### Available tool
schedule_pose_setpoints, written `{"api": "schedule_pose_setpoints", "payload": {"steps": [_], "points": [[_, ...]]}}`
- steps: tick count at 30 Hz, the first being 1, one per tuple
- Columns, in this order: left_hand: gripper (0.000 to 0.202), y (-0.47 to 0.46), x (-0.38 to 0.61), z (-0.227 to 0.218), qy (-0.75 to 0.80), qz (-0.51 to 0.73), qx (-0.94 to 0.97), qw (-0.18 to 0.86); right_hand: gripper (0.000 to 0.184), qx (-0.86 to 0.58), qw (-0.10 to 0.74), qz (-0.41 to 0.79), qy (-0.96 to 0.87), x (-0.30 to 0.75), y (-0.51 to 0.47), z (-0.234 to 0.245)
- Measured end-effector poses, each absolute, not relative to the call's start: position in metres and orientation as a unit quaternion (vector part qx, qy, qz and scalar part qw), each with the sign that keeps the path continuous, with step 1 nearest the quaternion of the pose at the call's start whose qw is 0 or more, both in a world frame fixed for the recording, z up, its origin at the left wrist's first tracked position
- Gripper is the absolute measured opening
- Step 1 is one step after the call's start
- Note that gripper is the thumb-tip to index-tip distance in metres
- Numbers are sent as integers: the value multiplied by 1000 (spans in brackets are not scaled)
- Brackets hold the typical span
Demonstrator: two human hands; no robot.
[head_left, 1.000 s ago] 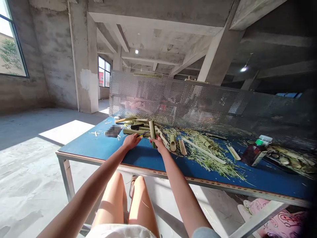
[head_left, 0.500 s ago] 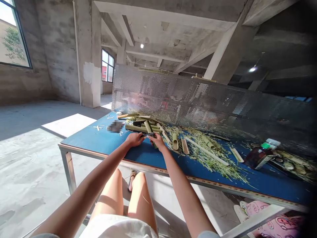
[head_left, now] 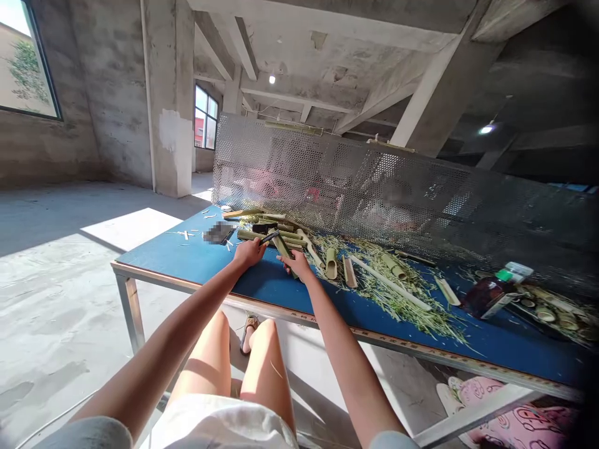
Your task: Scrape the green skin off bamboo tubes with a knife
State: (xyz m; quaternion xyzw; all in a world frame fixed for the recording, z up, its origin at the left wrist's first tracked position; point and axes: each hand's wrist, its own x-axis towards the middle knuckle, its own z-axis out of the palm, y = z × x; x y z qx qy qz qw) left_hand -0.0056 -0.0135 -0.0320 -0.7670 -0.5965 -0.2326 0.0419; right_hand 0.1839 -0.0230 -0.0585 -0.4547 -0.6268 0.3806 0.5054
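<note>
**Q:** Grip state, left side?

**A:** The left hand (head_left: pixel 249 252) is curled shut around a slim dark-handled knife (head_left: pixel 270 237), which points away and to the right. Exactly how the fingers sit on the handle is hard to tell from this view.

**Q:** Right side?

**A:** The right hand (head_left: pixel 296 265) is pressed around the lower end of a narrow green bamboo tube (head_left: pixel 281 247). The tube slants away from the palm, and its far end lies just beside the knife. The two hands are close but apart.

**Q:** Surroundings relative to the grip?

**A:** Everything sits on a blue flat-topped work table (head_left: pixel 187 262) with a metal frame. Just beyond the grip is a heap of green bamboo lengths (head_left: pixel 253 235). To the right lie a pale split bamboo strip (head_left: pixel 349 272) and a drift of pale green bamboo shavings (head_left: pixel 397 305). Farther right stands a dark glass bottle with a green cap (head_left: pixel 484 294). A perforated grey metal screen (head_left: pixel 346 181) runs along the table's far side.

**Q:** Progress?

**A:** Appears partway. Split strips and many shavings lie on the table, yet the heap beyond the grip holds many green lengths. The piece in the right hand looks green-skinned, though detail is too small to confirm.
</note>
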Motion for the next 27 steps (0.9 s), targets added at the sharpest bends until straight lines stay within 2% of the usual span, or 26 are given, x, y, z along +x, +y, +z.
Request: {"api": "schedule_pose_setpoints", "payload": {"steps": [8, 16, 27], "points": [[48, -12, -12, -29, -629, -249, -735, 40, 31, -446, 532, 390, -605, 185, -23, -54], [48, -19, -9, -29, -563, -242, -789, 49, 24, -450, 561, 400, -568, 189, -20, -55], [48, -19, -8, -30, -484, -203, -849, 61, 42, -418, 570, 441, -553, 191, -21, -52]]}}
